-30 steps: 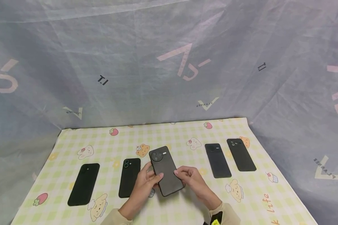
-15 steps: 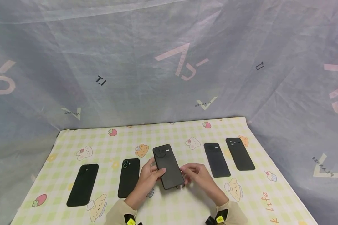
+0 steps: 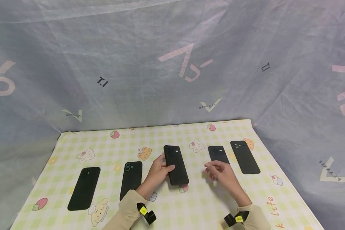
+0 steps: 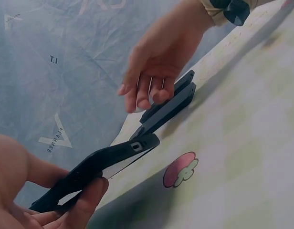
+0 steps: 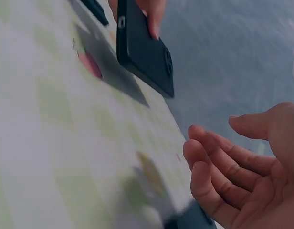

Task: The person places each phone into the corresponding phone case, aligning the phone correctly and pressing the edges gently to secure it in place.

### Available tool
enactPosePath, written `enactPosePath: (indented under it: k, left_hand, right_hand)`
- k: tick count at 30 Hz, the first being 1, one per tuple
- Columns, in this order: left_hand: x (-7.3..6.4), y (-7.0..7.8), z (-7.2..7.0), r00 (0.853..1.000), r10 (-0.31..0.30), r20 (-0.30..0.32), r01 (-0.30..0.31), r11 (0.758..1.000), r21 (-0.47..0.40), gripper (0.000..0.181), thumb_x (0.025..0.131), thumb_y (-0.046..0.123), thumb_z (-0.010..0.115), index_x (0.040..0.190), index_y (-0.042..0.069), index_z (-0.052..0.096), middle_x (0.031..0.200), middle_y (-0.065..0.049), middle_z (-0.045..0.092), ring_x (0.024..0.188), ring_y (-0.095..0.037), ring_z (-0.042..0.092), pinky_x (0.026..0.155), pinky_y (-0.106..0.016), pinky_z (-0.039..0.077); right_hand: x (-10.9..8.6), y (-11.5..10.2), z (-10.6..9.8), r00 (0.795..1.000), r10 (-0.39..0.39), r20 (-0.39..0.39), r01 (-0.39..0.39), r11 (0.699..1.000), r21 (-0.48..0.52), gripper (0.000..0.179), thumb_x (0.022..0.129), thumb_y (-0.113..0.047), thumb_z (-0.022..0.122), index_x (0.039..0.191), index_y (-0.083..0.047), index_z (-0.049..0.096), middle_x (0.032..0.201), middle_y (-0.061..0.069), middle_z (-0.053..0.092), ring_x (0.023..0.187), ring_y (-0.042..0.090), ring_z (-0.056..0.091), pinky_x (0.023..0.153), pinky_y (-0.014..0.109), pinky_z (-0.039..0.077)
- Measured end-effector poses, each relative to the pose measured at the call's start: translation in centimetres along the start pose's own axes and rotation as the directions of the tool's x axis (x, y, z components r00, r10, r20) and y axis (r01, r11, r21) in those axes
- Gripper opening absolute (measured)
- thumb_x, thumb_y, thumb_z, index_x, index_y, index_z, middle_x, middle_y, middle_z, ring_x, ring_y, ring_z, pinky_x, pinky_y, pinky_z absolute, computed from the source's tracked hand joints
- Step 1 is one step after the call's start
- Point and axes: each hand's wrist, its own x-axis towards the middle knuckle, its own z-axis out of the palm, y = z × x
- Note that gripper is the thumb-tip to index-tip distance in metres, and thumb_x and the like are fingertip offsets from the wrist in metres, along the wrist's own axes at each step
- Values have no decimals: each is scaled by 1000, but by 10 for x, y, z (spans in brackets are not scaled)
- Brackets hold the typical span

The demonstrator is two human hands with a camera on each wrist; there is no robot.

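My left hand (image 3: 156, 174) holds a black phone (image 3: 179, 167) by its left long edge, thumb on the back and fingers underneath. The phone is tilted above the table, its camera end pointing away from me. A port opening shows in its bottom edge in the left wrist view. To the right and apart from it, my right hand (image 3: 222, 175) hovers with loosely bent fingers and nothing in them, as the right wrist view confirms. Behind that hand lies a dark phone (image 3: 217, 152), its lower part hidden; another black phone (image 3: 245, 158) lies farther right.
Two more black phones lie on the left, one at the far left (image 3: 84, 188) and one (image 3: 132, 177) beside my left forearm. All lie on a green checked tablecloth (image 3: 161, 131) with cartoon prints. Grey fabric (image 3: 149, 73) hangs behind and around the table.
My right hand has let go of the phone's right edge and moved right. The left hand has carried the phone slightly right and away from me, turning it more upright in view.
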Motion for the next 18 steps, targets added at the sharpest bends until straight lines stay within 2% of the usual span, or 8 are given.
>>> enactPosePath:
  k: [6, 9, 14, 18]
  left_hand:
    - [11, -4, 4, 1000, -25, 17, 23, 995, 93, 75, 105, 10, 69, 166, -5, 27, 119, -21, 76, 90, -23, 77, 70, -30, 58]
    - [13, -5, 5, 999, -50, 8, 47, 984, 172, 78, 106, 15, 69, 167, -4, 26, 124, -20, 75, 94, -23, 76, 79, -37, 60]
    - [13, -6, 4, 999, -32, -39, 44, 937, 346, 83, 101, 25, 77, 164, -5, 33, 133, -21, 69, 115, -32, 70, 101, -52, 55]
    - [11, -8, 5, 998, 21, -59, 6, 903, 429, 85, 95, 29, 85, 159, -5, 41, 136, -22, 59, 114, -34, 63, 101, -55, 53]
  right_hand:
    - [1, 7, -20, 999, 6, -51, -8, 999, -40, 34, 108, -25, 70, 119, 6, 73, 95, 19, 77, 71, 24, 69, 65, 29, 58]
    - [1, 10, -29, 998, -7, -63, 3, 998, -67, 32, 108, -24, 69, 119, 6, 73, 95, 19, 77, 73, 24, 70, 66, 28, 59]
    - [3, 11, -46, 994, -33, -106, 16, 987, -157, 32, 108, -25, 69, 119, 5, 74, 93, 15, 78, 73, 22, 70, 66, 29, 59]
    - [7, 12, -63, 987, -58, -148, 15, 962, -274, 35, 109, -30, 68, 120, 2, 74, 94, 11, 79, 74, 19, 72, 65, 27, 57]
